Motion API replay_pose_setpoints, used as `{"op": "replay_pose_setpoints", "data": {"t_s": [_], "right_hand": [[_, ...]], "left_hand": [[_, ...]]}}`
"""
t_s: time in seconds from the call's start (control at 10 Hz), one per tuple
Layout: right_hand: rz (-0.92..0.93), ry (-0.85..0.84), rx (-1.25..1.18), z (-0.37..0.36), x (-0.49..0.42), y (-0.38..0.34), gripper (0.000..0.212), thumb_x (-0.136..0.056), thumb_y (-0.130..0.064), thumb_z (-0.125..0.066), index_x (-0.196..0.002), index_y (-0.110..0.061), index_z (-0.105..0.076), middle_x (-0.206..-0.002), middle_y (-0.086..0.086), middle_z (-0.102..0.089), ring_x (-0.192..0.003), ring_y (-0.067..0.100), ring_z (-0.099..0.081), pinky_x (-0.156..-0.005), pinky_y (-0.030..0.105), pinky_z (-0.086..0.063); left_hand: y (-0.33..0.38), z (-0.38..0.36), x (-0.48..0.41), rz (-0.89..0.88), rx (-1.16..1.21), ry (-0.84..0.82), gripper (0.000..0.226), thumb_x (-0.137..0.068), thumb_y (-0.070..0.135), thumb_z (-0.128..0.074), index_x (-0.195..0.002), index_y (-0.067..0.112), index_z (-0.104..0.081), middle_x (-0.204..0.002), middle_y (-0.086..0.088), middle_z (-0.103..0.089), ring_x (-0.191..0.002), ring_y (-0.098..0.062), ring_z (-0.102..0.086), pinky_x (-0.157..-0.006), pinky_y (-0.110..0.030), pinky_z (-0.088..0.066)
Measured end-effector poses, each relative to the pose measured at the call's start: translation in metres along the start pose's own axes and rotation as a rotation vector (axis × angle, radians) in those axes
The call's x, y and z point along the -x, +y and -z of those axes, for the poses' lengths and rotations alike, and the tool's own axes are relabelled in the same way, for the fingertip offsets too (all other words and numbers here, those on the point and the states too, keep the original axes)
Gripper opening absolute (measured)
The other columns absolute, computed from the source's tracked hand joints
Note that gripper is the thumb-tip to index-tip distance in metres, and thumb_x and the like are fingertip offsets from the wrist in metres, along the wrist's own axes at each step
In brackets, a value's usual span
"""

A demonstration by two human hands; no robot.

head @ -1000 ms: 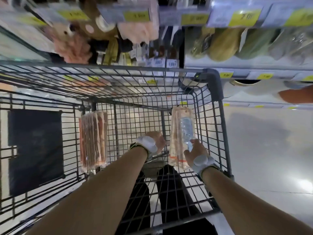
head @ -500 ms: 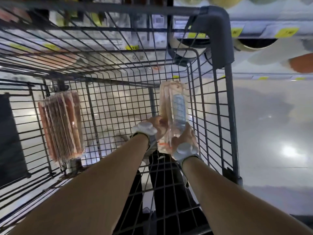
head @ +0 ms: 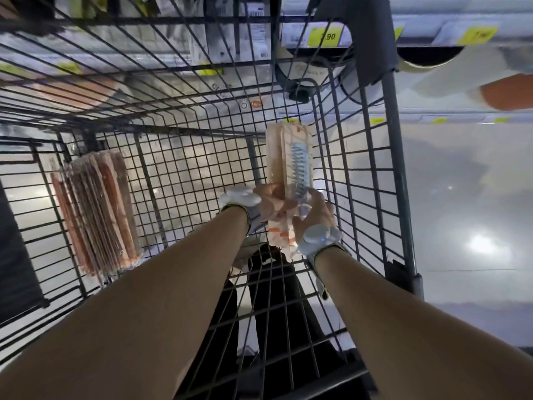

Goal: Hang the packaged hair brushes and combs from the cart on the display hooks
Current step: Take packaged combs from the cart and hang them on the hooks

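At your far left a flat dark panel [head: 17, 255] sits behind the wire. Just inside it, a stack of packaged combs [head: 96, 209] stands on edge near the left wall of the cart [head: 399, 168]. It is made of thin orange-and-clear cards fanned like pages under glossy film. Between that stack and your hands, the floor of the basket is open grid, with room to sweep across.

Your left hand [head: 269, 202] has its fingers curled round the lower left edge of the bundle of comb packs [head: 288, 168]. The bundle is long, narrow and upright, and a pale blue fine-toothed comb shows through the clear front. Your right hand [head: 313, 215] grips the same bundle from the right, just below the comb. Both wrists carry smooth, pale, rounded bands.

The bundle is held inside the basket close to the right wall, so there is little clearance on that side. Beyond the thick grey corner rail is shiny, pale floor [head: 461, 197], and above it are shelf edges with yellow price tags [head: 326, 36].
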State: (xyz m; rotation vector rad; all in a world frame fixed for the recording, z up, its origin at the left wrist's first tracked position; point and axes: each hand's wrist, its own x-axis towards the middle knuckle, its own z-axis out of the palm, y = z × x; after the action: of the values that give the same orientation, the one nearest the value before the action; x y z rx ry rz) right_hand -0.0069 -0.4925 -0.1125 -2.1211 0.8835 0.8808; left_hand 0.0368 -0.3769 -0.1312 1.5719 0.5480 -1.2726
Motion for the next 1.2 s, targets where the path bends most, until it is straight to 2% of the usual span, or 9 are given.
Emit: {"op": "replay_pose_setpoints", "data": {"t_s": [0.1, 0.4, 0.5, 0.6, 0.8, 0.9, 1.0, 1.1, 1.2], "right_hand": [[0.1, -0.035, 0.058, 0.003, 0.005, 0.003, 0.065, -0.089, -0.013, -0.062, -0.147, -0.021, -0.032, -0.14, 0.01, -0.045, -0.126, 0.026, -0.047, -0.102, 0.033, -0.041], [0.16, -0.155, -0.035, 0.023, 0.037, -0.012, 0.065, -0.085, -0.021, -0.068, -0.14, -0.029, -0.034, -0.132, 0.002, -0.049, -0.118, 0.021, -0.053, -0.097, 0.038, -0.05], [0.16, -0.171, -0.133, 0.03, 0.062, -0.032, 0.054, -0.081, -0.016, -0.069, -0.125, -0.028, -0.04, -0.121, 0.0, -0.054, -0.11, 0.024, -0.058, -0.091, 0.047, -0.052], [0.143, -0.211, -0.255, 0.033, 0.074, -0.044, 0.054, -0.079, -0.014, -0.074, -0.12, -0.024, -0.041, -0.115, -0.002, -0.057, -0.106, 0.023, -0.06, -0.093, 0.049, -0.051], [0.149, -0.116, -0.26, 0.05, 0.1, -0.082, 0.057, -0.078, -0.016, -0.073, -0.125, -0.024, -0.042, -0.117, 0.008, -0.062, -0.102, 0.026, -0.064, -0.091, 0.038, -0.053], [0.18, -0.011, -0.09, 0.07, 0.122, -0.105, 0.047, -0.089, -0.013, -0.061, -0.134, -0.016, -0.046, -0.11, 0.007, -0.064, -0.099, 0.026, -0.062, -0.079, 0.027, -0.045], [0.202, -0.033, 0.003, 0.085, 0.138, -0.121, 0.031, -0.092, -0.017, -0.055, -0.123, -0.012, -0.052, -0.102, 0.005, -0.062, -0.094, 0.025, -0.058, -0.077, 0.028, -0.041], [0.227, 0.017, 0.031, 0.101, 0.164, -0.144, 0.035, -0.094, -0.018, -0.056, -0.126, -0.005, -0.054, -0.123, 0.015, -0.06, -0.114, 0.031, -0.056, -0.089, 0.031, -0.043], [0.276, 0.021, 0.062, 0.11, 0.177, -0.158, 0.031, -0.094, -0.02, -0.054, -0.122, -0.007, -0.057, -0.119, 0.013, -0.063, -0.113, 0.031, -0.058, -0.087, 0.03, -0.044]], "left_hand": [[-0.001, 0.001, -0.003, 0.042, 0.01, -0.035, 0.014, -0.095, 0.004, -0.055, -0.088, 0.015, -0.051, -0.078, 0.001, -0.054, -0.067, -0.011, -0.056, -0.053, -0.018, -0.051], [0.002, 0.029, 0.029, 0.06, -0.108, -0.036, 0.014, -0.094, 0.001, -0.053, -0.084, 0.007, -0.06, -0.071, 0.001, -0.057, -0.068, -0.015, -0.056, -0.059, -0.019, -0.049], [0.006, 0.03, 0.066, -0.016, -0.073, 0.158, 0.021, -0.093, 0.004, -0.058, -0.111, -0.007, -0.061, -0.085, -0.009, -0.061, -0.08, -0.022, -0.061, -0.079, -0.035, -0.056], [0.009, 0.032, 0.087, -0.036, -0.071, 0.131, 0.027, -0.094, 0.002, -0.055, -0.119, -0.008, -0.057, -0.097, -0.014, -0.06, -0.088, -0.027, -0.061, -0.088, -0.041, -0.055], [0.032, 0.058, 0.141, -0.011, 0.277, -0.125, 0.019, -0.098, -0.007, -0.042, -0.101, 0.001, -0.059, -0.093, -0.017, -0.064, -0.074, -0.027, -0.064, -0.072, -0.038, -0.053], [0.047, 0.068, 0.171, -0.031, 0.001, 0.019, 0.032, -0.094, -0.003, -0.053, -0.126, 0.0, -0.054, -0.113, -0.02, -0.065, -0.082, -0.028, -0.069, -0.074, -0.034, -0.059], [0.058, 0.071, 0.188, -0.064, -0.175, 0.081, 0.039, -0.094, 0.001, -0.053, -0.133, 0.001, -0.049, -0.117, -0.02, -0.064, -0.095, -0.032, -0.069, -0.078, -0.037, -0.06], [0.072, 0.087, 0.219, -0.099, -0.043, -0.004, 0.033, -0.099, -0.002, -0.044, -0.132, -0.001, -0.046, -0.08, -0.007, -0.072, -0.068, -0.017, -0.07, -0.061, -0.027, -0.058], [0.083, 0.1, 0.229, -0.132, -0.128, 0.107, 0.037, -0.097, 0.0, -0.048, -0.134, -0.001, -0.048, -0.101, -0.015, -0.072, -0.088, -0.026, -0.071, -0.077, -0.036, -0.059]]}}
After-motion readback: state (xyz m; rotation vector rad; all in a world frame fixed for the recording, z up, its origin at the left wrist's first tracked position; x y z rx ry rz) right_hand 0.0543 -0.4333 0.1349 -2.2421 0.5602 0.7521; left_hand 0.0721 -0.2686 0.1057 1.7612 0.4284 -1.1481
